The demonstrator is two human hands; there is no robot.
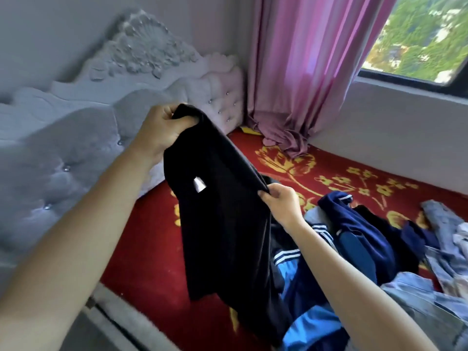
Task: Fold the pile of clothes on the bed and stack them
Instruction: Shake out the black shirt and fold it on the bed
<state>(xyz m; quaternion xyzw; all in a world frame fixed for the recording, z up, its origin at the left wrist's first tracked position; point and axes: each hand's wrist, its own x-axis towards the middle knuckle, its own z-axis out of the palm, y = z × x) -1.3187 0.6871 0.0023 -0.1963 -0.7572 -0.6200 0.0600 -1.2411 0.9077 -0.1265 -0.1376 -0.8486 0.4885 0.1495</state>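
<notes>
A black garment (222, 224) with a small white label hangs in the air above the bed. My left hand (162, 127) grips its upper corner, raised near the headboard. My right hand (281, 203) pinches the other corner lower down, so the top edge slopes down to the right. Under and to the right of it lies the pile of clothes (367, 239): a navy piece with white stripes, a bright blue piece (311, 323), and several denim items (445, 249) at the far right.
The bed is covered by a red sheet with yellow flowers (329, 173). A grey tufted headboard (76, 138) runs along the left. A pink curtain (298, 72) hangs down onto the far corner of the bed, beside a window (417, 39).
</notes>
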